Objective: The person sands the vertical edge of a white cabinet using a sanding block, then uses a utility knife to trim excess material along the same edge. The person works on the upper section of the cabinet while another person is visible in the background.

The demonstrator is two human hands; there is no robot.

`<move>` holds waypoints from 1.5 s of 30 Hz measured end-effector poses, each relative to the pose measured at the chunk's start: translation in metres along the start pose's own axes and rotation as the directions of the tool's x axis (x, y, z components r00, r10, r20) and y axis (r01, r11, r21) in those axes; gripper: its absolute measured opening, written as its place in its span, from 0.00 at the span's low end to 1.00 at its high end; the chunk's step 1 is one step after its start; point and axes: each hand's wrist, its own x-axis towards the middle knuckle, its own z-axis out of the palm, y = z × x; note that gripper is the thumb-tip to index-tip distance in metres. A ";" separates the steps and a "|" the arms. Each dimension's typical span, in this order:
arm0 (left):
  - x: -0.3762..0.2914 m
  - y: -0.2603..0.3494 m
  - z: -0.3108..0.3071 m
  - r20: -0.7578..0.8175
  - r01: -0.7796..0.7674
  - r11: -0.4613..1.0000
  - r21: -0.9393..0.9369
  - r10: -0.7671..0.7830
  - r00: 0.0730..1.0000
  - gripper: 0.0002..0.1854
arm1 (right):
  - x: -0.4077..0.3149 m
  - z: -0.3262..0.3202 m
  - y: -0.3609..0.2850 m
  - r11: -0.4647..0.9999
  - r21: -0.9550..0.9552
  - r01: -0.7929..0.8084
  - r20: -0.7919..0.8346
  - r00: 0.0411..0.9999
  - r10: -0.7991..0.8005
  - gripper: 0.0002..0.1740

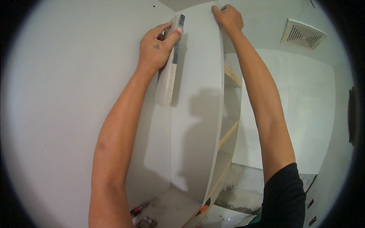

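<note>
My left hand (155, 47) grips a long pale strip of board (166, 82), thumb on its narrow side and fingers behind. A dark grey band (176, 52) runs along the upper part of the strip's edge. The strip is tilted near the corner where the white walls meet. My right hand (229, 18) is up at the top front edge of a tall white panel (196, 71). Its thumb lies on the panel's near side and its fingers curl around the other side, partly hidden from view.
Right of the panel are shelves (229, 134) with raw wood edges. A square vent grille (304, 37) sits in the ceiling. Below lie an orange-and-black tool (204, 209), a red-and-black tool (137, 211) and a small brown block-like object (147, 221). A dark object (351, 116) is at the far right.
</note>
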 end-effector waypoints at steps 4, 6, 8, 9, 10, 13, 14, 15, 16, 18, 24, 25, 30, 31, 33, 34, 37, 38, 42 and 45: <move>-0.005 0.005 -0.005 -0.022 -0.114 0.991 0.063 0.116 0.993 0.39 | 0.032 0.012 -0.002 0.999 -0.021 0.038 -0.138 0.990 -0.040 0.23; -0.008 0.009 -0.007 -0.018 -0.079 0.995 0.058 0.080 0.997 0.39 | 0.039 0.016 0.001 0.994 0.105 0.027 -0.092 0.996 -0.017 0.21; -0.011 0.013 -0.009 -0.012 -0.095 0.994 0.063 0.096 0.995 0.39 | 0.035 0.013 0.007 0.934 0.344 -0.100 0.127 0.990 0.059 0.27; -0.012 0.015 -0.010 -0.031 -0.124 0.989 0.075 0.126 0.992 0.39 | 0.028 0.009 0.011 0.817 0.549 -0.175 0.156 0.982 0.105 0.25; -0.014 0.017 -0.010 -0.016 -0.072 0.996 0.048 0.073 0.997 0.40 | 0.017 0.003 0.014 0.650 0.721 -0.239 0.193 0.971 0.143 0.23; -0.018 0.022 -0.008 -0.034 -0.051 0.999 0.017 0.052 0.998 0.41 | -0.038 -0.019 0.020 0.335 0.876 -0.347 0.305 0.937 0.170 0.19; -0.019 0.024 -0.006 -0.048 -0.099 0.994 0.053 0.101 0.994 0.41 | -0.061 -0.027 0.019 0.380 0.855 -0.354 0.338 0.935 0.109 0.21; -0.019 0.025 -0.004 -0.010 -0.118 0.986 0.119 0.120 0.993 0.41 | -0.084 -0.032 0.016 0.416 0.838 -0.353 0.359 0.931 0.068 0.24; -0.018 0.028 -0.001 -0.059 -0.173 0.977 0.129 0.182 0.982 0.41 | -0.104 -0.035 0.012 0.484 0.831 -0.275 0.321 0.947 -0.013 0.27; -0.012 0.031 0.007 -0.079 -0.142 0.966 0.216 0.163 0.983 0.41 | -0.131 -0.033 0.005 0.500 0.847 -0.182 0.279 0.952 -0.127 0.32; 0.030 0.045 0.054 -0.041 -0.204 0.916 0.346 0.232 0.972 0.40 | -0.157 -0.033 0.004 0.511 0.858 -0.048 0.172 0.965 -0.197 0.36; 0.036 0.046 0.061 -0.056 -0.190 0.904 0.383 0.228 0.972 0.40 | -0.158 -0.036 0.004 0.512 0.858 -0.043 0.170 0.964 -0.205 0.37; 0.052 0.049 0.077 -0.078 -0.142 0.852 0.505 0.208 0.975 0.42 | -0.163 -0.047 -0.003 0.543 0.840 0.001 0.125 0.973 -0.194 0.35; 0.053 0.049 0.078 -0.098 -0.173 0.868 0.466 0.245 0.965 0.41 | -0.164 -0.049 -0.005 0.554 0.832 0.002 0.117 0.977 -0.180 0.34; 0.054 0.047 0.080 -0.120 -0.173 0.885 0.433 0.247 0.962 0.39 | -0.166 -0.050 -0.007 0.570 0.821 0.005 0.115 0.978 -0.174 0.34; 0.054 0.046 0.080 -0.117 -0.171 0.879 0.445 0.246 0.962 0.39 | -0.166 -0.051 -0.008 0.571 0.821 0.005 0.121 0.976 -0.182 0.35; 0.050 0.042 0.082 -0.136 -0.178 0.884 0.433 0.259 0.956 0.39 | -0.167 -0.049 -0.010 0.551 0.834 0.013 0.117 0.973 -0.199 0.36; 0.048 0.040 0.083 -0.128 -0.173 0.894 0.412 0.245 0.961 0.40 | -0.167 -0.048 -0.010 0.549 0.835 -0.005 0.133 0.972 -0.193 0.36; 0.046 0.036 0.087 -0.085 -0.166 0.873 0.459 0.229 0.970 0.42 | -0.168 -0.041 -0.007 0.528 0.849 0.017 0.110 0.972 -0.208 0.36; 0.054 0.039 0.092 -0.081 -0.204 0.868 0.452 0.268 0.960 0.42 | -0.168 -0.034 -0.003 0.491 0.871 -0.017 0.134 0.970 -0.203 0.37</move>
